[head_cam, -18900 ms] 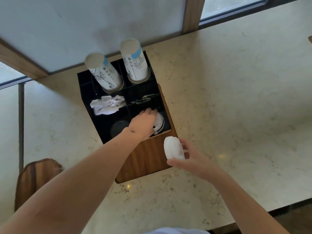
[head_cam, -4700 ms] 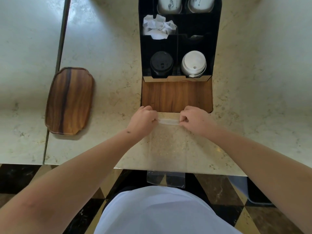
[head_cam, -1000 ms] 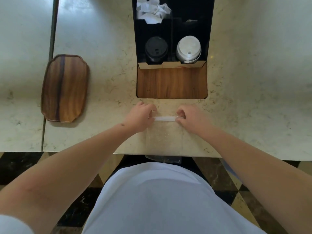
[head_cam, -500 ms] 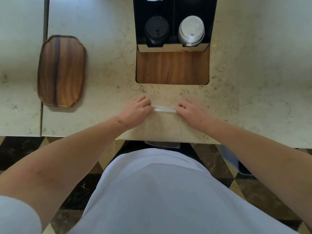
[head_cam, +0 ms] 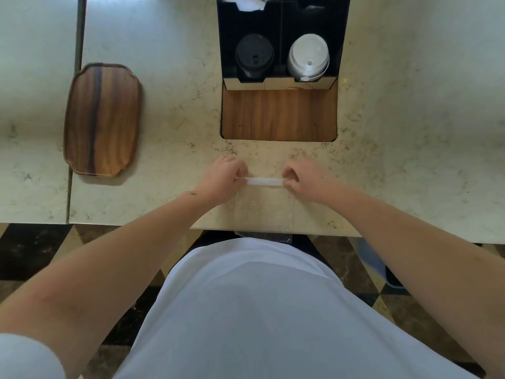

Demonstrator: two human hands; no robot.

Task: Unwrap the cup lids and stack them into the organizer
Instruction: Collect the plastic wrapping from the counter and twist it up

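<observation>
Both hands have hardly moved, left hand and right hand pinching shut the ends of the empty clear wrapper, thin and slippery, at the desk's near edge.

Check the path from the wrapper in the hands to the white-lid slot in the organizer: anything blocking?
Nothing visible blocks it. Left hand and right hand pinch the clear wrapper flat on the counter. Between it and the organizer is bare counter; the white lids slot is open on top.
</observation>
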